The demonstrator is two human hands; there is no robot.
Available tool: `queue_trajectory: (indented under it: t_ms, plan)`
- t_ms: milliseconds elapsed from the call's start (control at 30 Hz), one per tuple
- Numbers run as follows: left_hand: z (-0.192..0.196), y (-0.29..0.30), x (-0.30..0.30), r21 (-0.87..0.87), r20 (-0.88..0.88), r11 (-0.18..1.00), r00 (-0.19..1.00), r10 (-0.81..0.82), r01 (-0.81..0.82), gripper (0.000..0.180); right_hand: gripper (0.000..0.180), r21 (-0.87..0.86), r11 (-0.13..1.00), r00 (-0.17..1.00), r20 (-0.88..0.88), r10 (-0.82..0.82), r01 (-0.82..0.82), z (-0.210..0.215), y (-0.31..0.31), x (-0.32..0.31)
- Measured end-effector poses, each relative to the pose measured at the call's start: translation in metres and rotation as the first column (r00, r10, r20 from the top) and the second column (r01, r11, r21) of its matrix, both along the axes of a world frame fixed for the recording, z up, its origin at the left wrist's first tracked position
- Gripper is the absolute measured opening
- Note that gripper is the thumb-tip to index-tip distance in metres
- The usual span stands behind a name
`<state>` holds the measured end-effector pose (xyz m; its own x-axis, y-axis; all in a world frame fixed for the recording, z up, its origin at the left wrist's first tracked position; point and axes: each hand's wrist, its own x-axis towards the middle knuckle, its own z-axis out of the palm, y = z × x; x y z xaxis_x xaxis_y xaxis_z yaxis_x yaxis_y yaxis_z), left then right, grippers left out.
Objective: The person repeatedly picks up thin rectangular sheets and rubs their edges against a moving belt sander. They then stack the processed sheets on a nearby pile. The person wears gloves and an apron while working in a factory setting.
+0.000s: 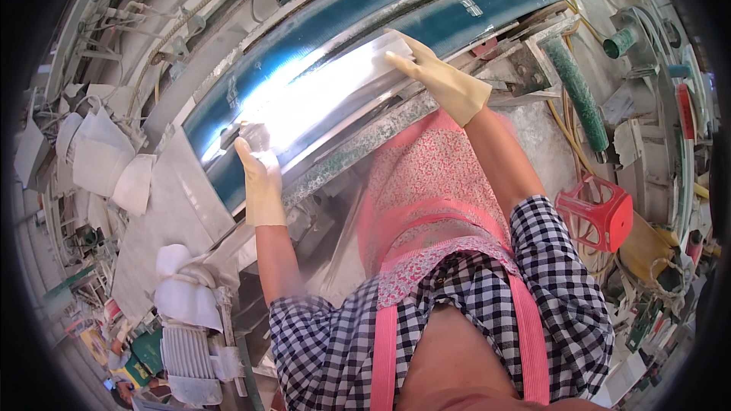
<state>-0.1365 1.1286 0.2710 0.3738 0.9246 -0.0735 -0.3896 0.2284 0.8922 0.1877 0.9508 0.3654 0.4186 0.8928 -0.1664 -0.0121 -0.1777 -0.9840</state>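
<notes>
Dusty machinery (527,68) fills the workshop around the work position. Left hand (263,183), in a cream glove, holds the near left end of a pale panel (327,103); glare partly hides the fingers. Right hand (442,80), gloved alike, holds the far right end, thumb and fingers about its edge. Panel sits slanted between them, over the nearer of two teal belts (495,4); contact with the belt cannot be determined. Nearer is a pink apron (426,175). Right: a green tube (576,99) and, nearer, a red stool (618,219). Near left: a ribbed motor (186,354).
</notes>
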Motion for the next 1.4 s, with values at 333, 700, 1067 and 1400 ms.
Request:
queue_trajectory:
  t_ms: [333,700,1067,1400]
  plan:
    - [0.055,0.002,-0.018,0.389,-0.588,0.746,0.769,-0.251,0.541,0.035,0.108,-0.024,0.964,0.892,0.374,0.253,-0.264,0.015,-0.025,0.036]
    - [0.067,-0.038,0.006,0.415,-0.739,0.800,0.673,0.020,0.433,0.043,0.076,0.089,0.940,0.929,0.209,0.305,-0.328,0.013,-0.035,0.073]
    - [0.104,-0.062,0.144,0.386,-0.825,0.637,0.559,-0.086,0.668,0.059,0.084,-0.122,0.978,0.723,0.660,0.206,-0.168,0.093,-0.051,0.072]
    - [0.115,-0.176,0.352,0.204,-0.844,0.101,0.227,-0.485,0.974,0.063,0.058,0.110,0.829,0.835,-0.110,-0.539,0.549,0.040,-0.243,0.062]
